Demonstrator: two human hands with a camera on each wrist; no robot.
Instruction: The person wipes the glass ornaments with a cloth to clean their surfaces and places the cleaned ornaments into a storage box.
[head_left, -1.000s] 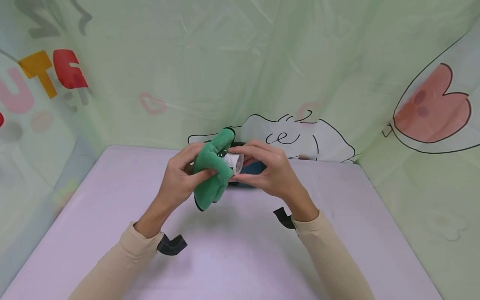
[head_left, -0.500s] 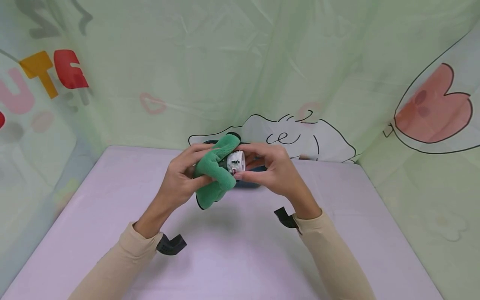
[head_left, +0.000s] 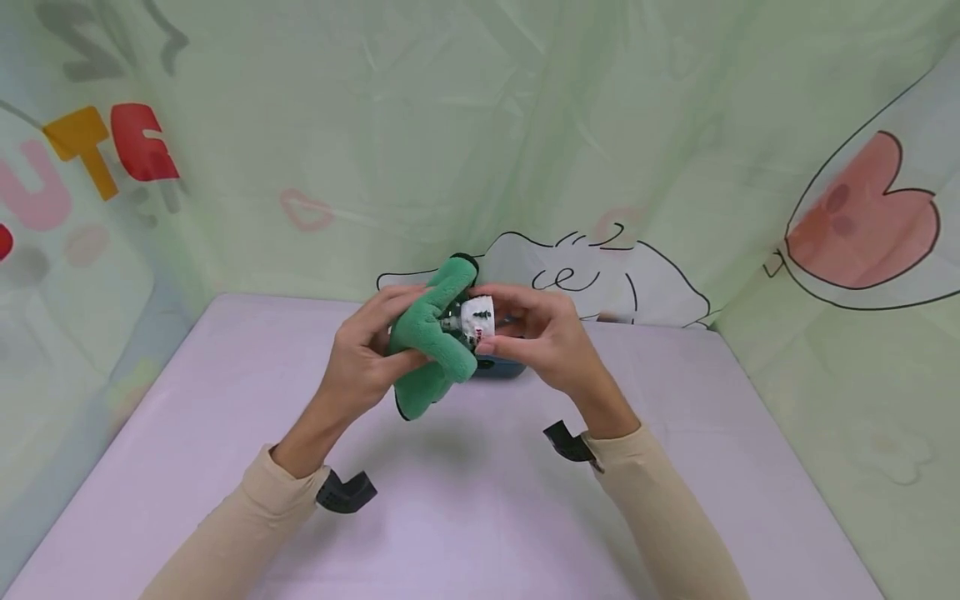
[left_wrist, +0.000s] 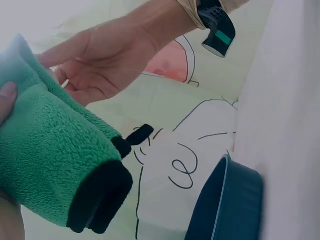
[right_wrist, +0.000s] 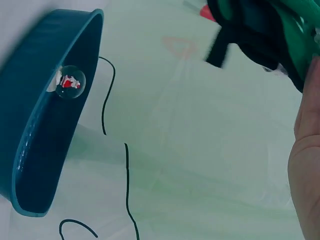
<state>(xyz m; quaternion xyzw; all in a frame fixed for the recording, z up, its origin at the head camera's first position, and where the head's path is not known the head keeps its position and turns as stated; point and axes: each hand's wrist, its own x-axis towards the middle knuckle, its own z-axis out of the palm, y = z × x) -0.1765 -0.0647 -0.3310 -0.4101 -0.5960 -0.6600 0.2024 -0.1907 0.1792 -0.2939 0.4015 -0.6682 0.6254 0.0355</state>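
My left hand (head_left: 363, 354) grips a green cloth (head_left: 429, 332) with black edging, folded around the glass end of a small snow globe (head_left: 478, 318). The globe lies tilted sideways, and its white base with a dark tree and a red detail points right. That base is pinched between the thumb and fingers of my right hand (head_left: 551, 337). Most of the glass is hidden by the cloth. In the left wrist view the cloth (left_wrist: 55, 145) hangs down with its black hem, and the globe is hidden there.
Behind the hands a blue bin (head_left: 498, 367) stands on the pale table (head_left: 480, 500). Through its opening in the right wrist view, another snow globe (right_wrist: 71, 82) with a red and white figure shows inside. A printed curtain (head_left: 360, 167) encloses the back and sides.
The snow globe's base has turned, bringing its tree decoration into sight. The cloth and right hand have shifted slightly, while both hands keep their hold.
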